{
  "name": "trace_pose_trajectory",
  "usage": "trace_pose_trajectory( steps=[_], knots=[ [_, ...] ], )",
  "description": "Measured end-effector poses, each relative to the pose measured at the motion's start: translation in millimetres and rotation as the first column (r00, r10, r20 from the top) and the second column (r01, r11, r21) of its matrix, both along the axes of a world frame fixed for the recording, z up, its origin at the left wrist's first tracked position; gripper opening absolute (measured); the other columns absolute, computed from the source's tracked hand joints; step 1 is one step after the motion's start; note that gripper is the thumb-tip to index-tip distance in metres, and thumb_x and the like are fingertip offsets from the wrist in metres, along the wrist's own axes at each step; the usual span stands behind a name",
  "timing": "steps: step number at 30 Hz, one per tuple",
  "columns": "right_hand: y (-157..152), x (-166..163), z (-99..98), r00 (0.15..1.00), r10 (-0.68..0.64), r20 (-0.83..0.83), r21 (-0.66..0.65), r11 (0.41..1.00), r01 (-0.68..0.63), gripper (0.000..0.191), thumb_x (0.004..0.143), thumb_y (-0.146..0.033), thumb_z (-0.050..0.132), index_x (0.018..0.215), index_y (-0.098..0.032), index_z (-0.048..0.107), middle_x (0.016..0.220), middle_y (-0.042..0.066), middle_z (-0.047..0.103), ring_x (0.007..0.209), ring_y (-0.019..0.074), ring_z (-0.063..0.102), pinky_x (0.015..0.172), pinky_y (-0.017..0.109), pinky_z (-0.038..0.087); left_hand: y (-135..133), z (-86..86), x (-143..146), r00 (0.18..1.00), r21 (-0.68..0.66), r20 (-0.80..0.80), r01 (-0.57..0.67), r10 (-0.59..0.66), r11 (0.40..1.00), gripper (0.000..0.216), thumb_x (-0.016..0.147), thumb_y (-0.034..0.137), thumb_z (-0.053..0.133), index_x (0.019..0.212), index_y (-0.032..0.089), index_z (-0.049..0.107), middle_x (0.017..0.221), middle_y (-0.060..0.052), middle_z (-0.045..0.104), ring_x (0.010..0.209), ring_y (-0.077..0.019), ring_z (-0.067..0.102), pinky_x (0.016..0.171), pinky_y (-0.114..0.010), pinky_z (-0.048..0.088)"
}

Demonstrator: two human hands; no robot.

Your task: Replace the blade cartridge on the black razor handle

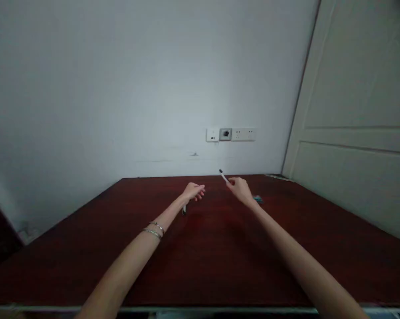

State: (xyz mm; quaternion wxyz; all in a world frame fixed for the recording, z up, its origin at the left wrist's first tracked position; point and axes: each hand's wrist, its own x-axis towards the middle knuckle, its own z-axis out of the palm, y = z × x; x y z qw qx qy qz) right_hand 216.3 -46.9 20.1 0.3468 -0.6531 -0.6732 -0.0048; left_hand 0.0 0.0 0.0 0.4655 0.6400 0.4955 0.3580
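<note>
My right hand (240,188) is closed in a pinch on a slim white stick with a dark tip (223,175). The stick points up and to the left, and its kind is too small to make out. My left hand (195,191) hovers to the left over the table with its fingers loosely bent and apart, and nothing shows between them. Below the left wrist, partly hidden by it, is a second white piece with a dark end (184,209). Just beyond my right wrist lies a small teal item (258,199), partly covered by the arm.
Both arms reach over a dark red-brown table (213,257). A white wall (160,88) with a row of sockets (238,134) stands at its back edge. A pale panelled door (355,106) borders the right side. A thin flat strip (277,177) lies at the back right corner.
</note>
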Motion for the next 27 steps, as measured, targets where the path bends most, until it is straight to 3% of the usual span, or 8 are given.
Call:
trace_pose_trajectory(
  steps=[8, 18, 23, 27],
  knots=[
    [-15, -56, -1.5, 0.989, 0.1, 0.111, -0.028, 0.995, -0.097, 0.028, 0.084, -0.035, 0.045, 0.092, -0.02, 0.067, 0.092, 0.011, 0.064, 0.08, 0.019, 0.06, 0.062, 0.023, 0.036, -16, 10.7, 32, 0.98, -0.044, 0.174, -0.093, 0.1, 0.995, 0.03, 0.08, 0.036, 0.055, 0.075, 0.008, 0.063, 0.064, -0.004, 0.062, 0.043, -0.005, 0.05, 0.039, -0.016, 0.033],
    [-18, -65, -11.9, 0.976, 0.154, 0.155, -0.024, 0.988, -0.152, 0.027, 0.085, -0.029, 0.044, 0.087, -0.016, 0.067, 0.092, 0.012, 0.063, 0.081, 0.0199, 0.061, 0.065, 0.024, 0.037, -9, 8.4, 36, 0.985, -0.041, 0.079, -0.149, 0.152, 0.988, 0.024, 0.079, 0.027, 0.055, 0.069, 0.006, 0.06, 0.057, -0.003, 0.058, 0.042, -0.0049, 0.049, 0.038, -0.016, 0.038],
    [-20, -52, -11.3, 0.961, 0.258, 0.101, -0.079, 0.965, -0.251, 0.034, 0.084, -0.038, 0.043, 0.083, -0.018, 0.07, 0.081, 0.01, 0.068, 0.076, 0.0202, 0.063, 0.064, 0.024, 0.041, -4, 9.9, 22, 0.989, -0.004, -0.009, -0.146, 0.146, 0.989, 0.021, 0.074, 0.023, 0.055, 0.062, 0.007, 0.06, 0.052, -0.003, 0.058, 0.038, -0.006, 0.047, 0.036, -0.017, 0.037],
    [-11, -8, -8.0, 0.974, 0.213, 0.077, -0.057, 0.976, -0.209, 0.028, 0.08, -0.031, 0.049, 0.09, -0.018, 0.071, 0.09, 0.009, 0.07, 0.087, 0.0223, 0.064, 0.073, 0.026, 0.045, 0, 9.0, 5, 0.956, 0.039, -0.266, -0.114, 0.121, 0.993, 0.019, 0.068, 0.02, 0.056, 0.055, 0.008, 0.058, 0.047, -0.003, 0.056, 0.037, -0.0082, 0.049, 0.038, -0.019, 0.041]
  ],
)
